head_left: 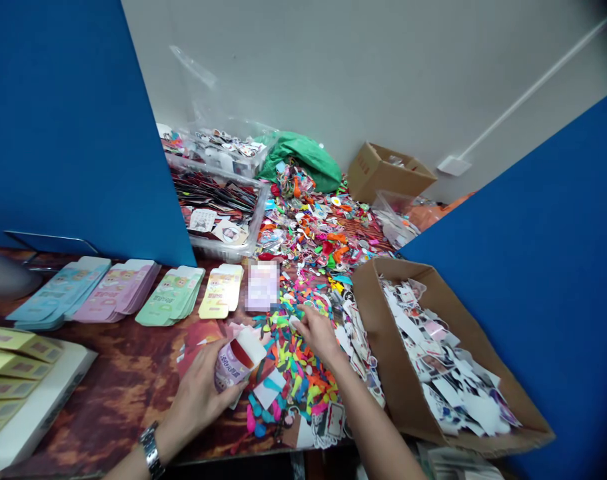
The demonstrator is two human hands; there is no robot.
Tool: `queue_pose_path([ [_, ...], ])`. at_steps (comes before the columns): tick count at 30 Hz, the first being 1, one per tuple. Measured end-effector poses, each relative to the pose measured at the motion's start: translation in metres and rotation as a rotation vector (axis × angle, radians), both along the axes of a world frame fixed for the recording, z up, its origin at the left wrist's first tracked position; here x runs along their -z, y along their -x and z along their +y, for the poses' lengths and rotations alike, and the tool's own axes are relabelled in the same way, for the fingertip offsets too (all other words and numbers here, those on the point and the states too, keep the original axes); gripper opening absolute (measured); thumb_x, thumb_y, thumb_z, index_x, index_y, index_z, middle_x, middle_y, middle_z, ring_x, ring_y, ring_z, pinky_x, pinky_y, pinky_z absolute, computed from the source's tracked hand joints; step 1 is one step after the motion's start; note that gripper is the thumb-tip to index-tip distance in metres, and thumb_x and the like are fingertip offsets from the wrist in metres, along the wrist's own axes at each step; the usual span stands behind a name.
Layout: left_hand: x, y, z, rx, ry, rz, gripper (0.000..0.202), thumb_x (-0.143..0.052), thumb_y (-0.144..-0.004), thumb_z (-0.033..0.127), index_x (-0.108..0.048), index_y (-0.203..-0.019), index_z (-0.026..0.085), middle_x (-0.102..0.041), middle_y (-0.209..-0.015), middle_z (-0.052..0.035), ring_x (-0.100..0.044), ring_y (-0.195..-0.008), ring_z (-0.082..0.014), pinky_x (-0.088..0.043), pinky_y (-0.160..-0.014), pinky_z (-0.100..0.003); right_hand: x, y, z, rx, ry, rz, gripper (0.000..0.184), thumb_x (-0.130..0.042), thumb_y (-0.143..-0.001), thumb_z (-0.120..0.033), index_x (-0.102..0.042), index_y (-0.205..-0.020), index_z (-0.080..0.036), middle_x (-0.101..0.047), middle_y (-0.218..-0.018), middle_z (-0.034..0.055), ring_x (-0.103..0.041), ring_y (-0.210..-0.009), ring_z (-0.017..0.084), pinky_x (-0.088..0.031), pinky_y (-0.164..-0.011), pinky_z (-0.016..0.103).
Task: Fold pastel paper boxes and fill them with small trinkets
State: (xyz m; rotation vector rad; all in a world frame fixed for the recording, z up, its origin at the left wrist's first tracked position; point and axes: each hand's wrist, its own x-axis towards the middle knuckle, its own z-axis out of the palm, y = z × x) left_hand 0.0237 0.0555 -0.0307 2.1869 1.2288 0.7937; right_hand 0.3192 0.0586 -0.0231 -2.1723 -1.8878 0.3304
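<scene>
Lower centre: left hand (199,387) clamps open purple cardboard box (228,367); right hand (319,335), grip unclear, seemingly picks small elongated multicoloured pieces (299,387), calling for precise pinching.

Purple box (229,367) — partly behind left hand (203,380), grey object (6,275) — cut off left

Single view, head-worn. Looks forward and down across the table (113,393) from the wearer's side. Left hand (203,383) and right hand (317,333) near, lower middle of frame; grey wall (363,73) farther off, along the top. Blue panels (73,127) cut in at both sides. Wide field.
</scene>
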Motion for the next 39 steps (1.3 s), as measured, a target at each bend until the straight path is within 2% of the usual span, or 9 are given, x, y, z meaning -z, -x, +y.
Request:
queue_pose_path([
  [5, 0.000, -0.004, 0.001, 0.022, -0.028, 0.010, 0.063, -0.069, -0.078, 0.041, -0.043, -0.131, 0.018, -0.064, -0.118, -0.0131, -0.065, -0.106, -0.0282, -0.056, -0.087, -0.039, 0.003, 0.006, -0.001, 0.003, 0.053, -0.049, 0.013, -0.057, -0.091, -0.024, -0.066, -0.083, -0.020, -0.067, -0.087, 0.0072, -0.062, -0.082, 0.021, -0.040, -0.068, 0.026],
  [9, 0.006, -0.007, 0.005, -0.002, -0.017, 0.024, 0.062, -0.067, -0.080, 0.043, -0.043, -0.132, 0.019, -0.062, -0.119, -0.0128, -0.063, -0.108, -0.0283, -0.054, -0.089, -0.041, -0.023, 0.001, -0.007, -0.028, 0.000, -0.003, 0.021, -0.050, -0.096, -0.031, -0.063, -0.084, -0.020, -0.062, -0.092, 0.0057, -0.059, -0.084, 0.018, -0.040, -0.071, 0.025],
  [12, 0.008, -0.014, 0.010, -0.014, -0.028, 0.058, 0.060, -0.067, -0.081, 0.038, -0.043, -0.132, 0.018, -0.061, -0.119, -0.0131, -0.060, -0.109, -0.0289, -0.052, -0.091, -0.042, -0.050, 0.005, -0.011, -0.094, -0.085, 0.165, 0.028, -0.046, -0.098, -0.037, -0.059, -0.080, -0.020, -0.057, -0.077, 0.0015, -0.055, -0.073, 0.016, -0.038, -0.065, 0.025],
  [17, 0.004, -0.030, 0.012, 0.029, -0.107, 0.140, 0.062, -0.064, -0.080, 0.026, -0.039, -0.136, 0.017, -0.058, -0.122, -0.0142, -0.056, -0.111, -0.0315, -0.051, -0.092, -0.046, -0.073, 0.041, -0.015, -0.291, -0.064, 0.290, 0.027, -0.049, -0.098, -0.036, -0.057, -0.076, -0.020, -0.057, -0.072, -0.0004, -0.054, -0.069, 0.014, -0.037, -0.061, 0.023],
  [23, 0.007, -0.035, 0.006, 0.054, -0.153, 0.155, 0.064, -0.062, -0.080, 0.025, -0.036, -0.138, 0.015, -0.057, -0.126, -0.0162, -0.056, -0.112, -0.0328, -0.052, -0.090, -0.046, -0.055, 0.078, -0.017, -0.330, -0.105, 0.346, 0.015, -0.050, -0.093, -0.015, -0.059, -0.103, -0.021, -0.066, -0.096, 0.0052, -0.063, -0.088, 0.018, -0.048, -0.077, 0.027],
  [26, 0.013, -0.032, 0.007, 0.045, -0.147, 0.132, 0.065, -0.063, -0.080, 0.027, -0.036, -0.139, 0.016, -0.057, -0.129, -0.0161, -0.056, -0.116, -0.0323, -0.051, -0.093, -0.046, -0.048, 0.081, -0.018, -0.350, -0.131, 0.540, 0.020, -0.045, -0.096, -0.016, -0.053, -0.113, -0.023, -0.067, -0.100, 0.0039, -0.065, -0.092, 0.016, -0.050, -0.081, 0.025],
  [32, 0.018, -0.033, 0.008, 0.069, -0.074, 0.085, 0.066, -0.064, -0.079, 0.027, -0.037, -0.138, 0.017, -0.059, -0.129, -0.0144, -0.057, -0.119, -0.0298, -0.051, -0.098, -0.044, -0.052, 0.080, -0.018, -0.414, -0.251, 0.459, 0.017, -0.050, -0.095, -0.021, -0.058, -0.110, -0.021, -0.068, -0.100, 0.0077, -0.064, -0.095, 0.020, -0.051, -0.084, 0.031],
  [36, 0.015, -0.031, 0.013, 0.010, -0.042, 0.067, 0.067, -0.066, -0.080, 0.036, -0.037, -0.139, 0.020, -0.060, -0.129, -0.0142, -0.058, -0.119, -0.0308, -0.051, -0.097, -0.045, -0.053, 0.054, 0.008, -0.240, -0.313, 0.455, 0.019, -0.047, -0.097, -0.029, -0.063, -0.105, -0.022, -0.069, -0.095, 0.0055, -0.064, -0.086, 0.018, -0.049, -0.078, 0.028],
  [39, 0.011, -0.028, 0.017, -0.004, -0.032, 0.046, 0.068, -0.067, -0.080, 0.042, -0.038, -0.138, 0.021, -0.061, -0.127, -0.0149, -0.061, -0.116, -0.0316, -0.054, -0.093, -0.045, -0.033, 0.016, 0.047, -0.003, -0.215, 0.285, 0.025, -0.043, -0.098, -0.033, -0.066, -0.098, -0.022, -0.071, -0.088, 0.0024, -0.065, -0.079, 0.016, -0.047, -0.073, 0.024],
])
